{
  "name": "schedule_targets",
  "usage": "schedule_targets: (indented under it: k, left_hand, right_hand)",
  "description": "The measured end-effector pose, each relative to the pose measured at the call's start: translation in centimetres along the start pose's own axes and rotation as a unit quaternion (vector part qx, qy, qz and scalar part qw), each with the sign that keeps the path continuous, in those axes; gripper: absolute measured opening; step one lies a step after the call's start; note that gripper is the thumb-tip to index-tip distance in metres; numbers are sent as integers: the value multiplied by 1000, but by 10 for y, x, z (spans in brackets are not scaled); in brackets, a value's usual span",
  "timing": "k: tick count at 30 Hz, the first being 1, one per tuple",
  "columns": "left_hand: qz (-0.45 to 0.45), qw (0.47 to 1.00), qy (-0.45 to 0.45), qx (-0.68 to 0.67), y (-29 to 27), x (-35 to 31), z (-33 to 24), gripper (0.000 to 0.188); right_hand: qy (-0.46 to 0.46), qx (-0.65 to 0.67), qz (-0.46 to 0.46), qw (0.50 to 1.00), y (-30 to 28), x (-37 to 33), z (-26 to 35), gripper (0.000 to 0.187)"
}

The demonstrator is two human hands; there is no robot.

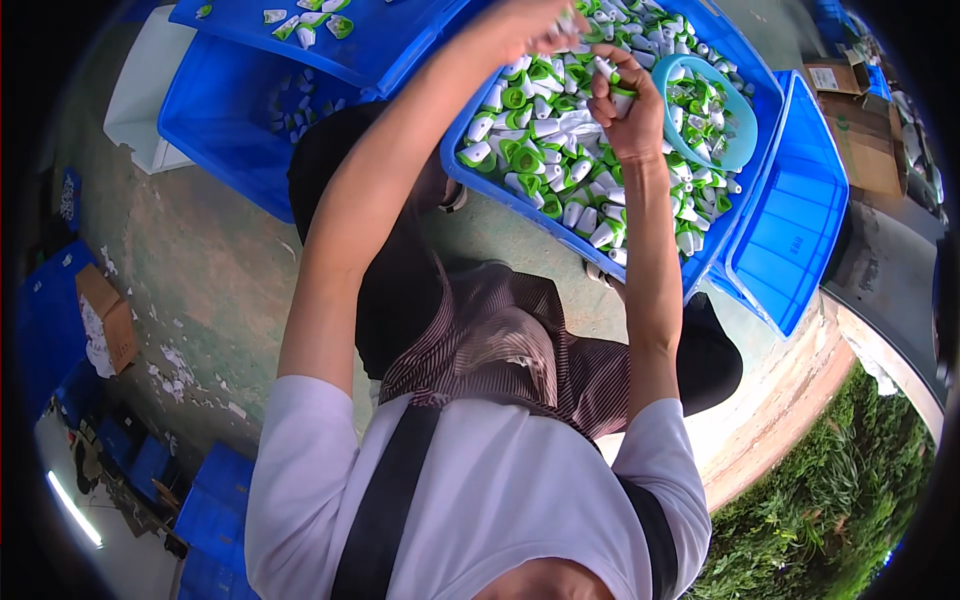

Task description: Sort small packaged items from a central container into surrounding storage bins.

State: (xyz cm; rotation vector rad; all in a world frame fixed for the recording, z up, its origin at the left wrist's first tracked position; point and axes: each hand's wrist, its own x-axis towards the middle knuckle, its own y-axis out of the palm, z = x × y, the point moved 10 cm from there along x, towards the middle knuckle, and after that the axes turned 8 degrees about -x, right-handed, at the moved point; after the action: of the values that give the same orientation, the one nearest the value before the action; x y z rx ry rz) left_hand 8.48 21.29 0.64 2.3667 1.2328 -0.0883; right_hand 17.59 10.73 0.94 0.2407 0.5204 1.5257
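Left hand [542,28] blurry, grip unclear

Pretty messy floor [190,255] tbh
Cardboard box [121,335] sits near its left edge, white scraps [176,374] scattered beside it; brown cartons [865,148] toward the upper-right corner, leafy greenery [830,490] past the lower-right edge.

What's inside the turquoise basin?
Small green-and-white plastic parts lie inside the turquoise basin. What lies beneath the top layer is covered, so can't be seen.
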Motion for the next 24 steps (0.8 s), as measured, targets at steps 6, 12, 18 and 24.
schedule_targets:
  k: [6, 12, 18, 24]
  left_hand:
    - [-134, 798, 186, -557, -135, 5, -65, 41]
    - [-196, 772, 106, -595, -106, -11, -57, 37]
    - [-85, 935, 45, 342, -1, -11, -35, 36]
    - [-126, 906, 105, 389, -4, -18, -42, 33]
  right_hand:
    - [85, -379, -141, 911, -18, 6, -77, 22]
    - [-22, -700, -43, 712, 16, 29, -93, 21]
    - [-86, -519, -196, 827, -10, 24, -27, 22]
    - [-82, -768, -94, 628, 0, 36, -67, 35]
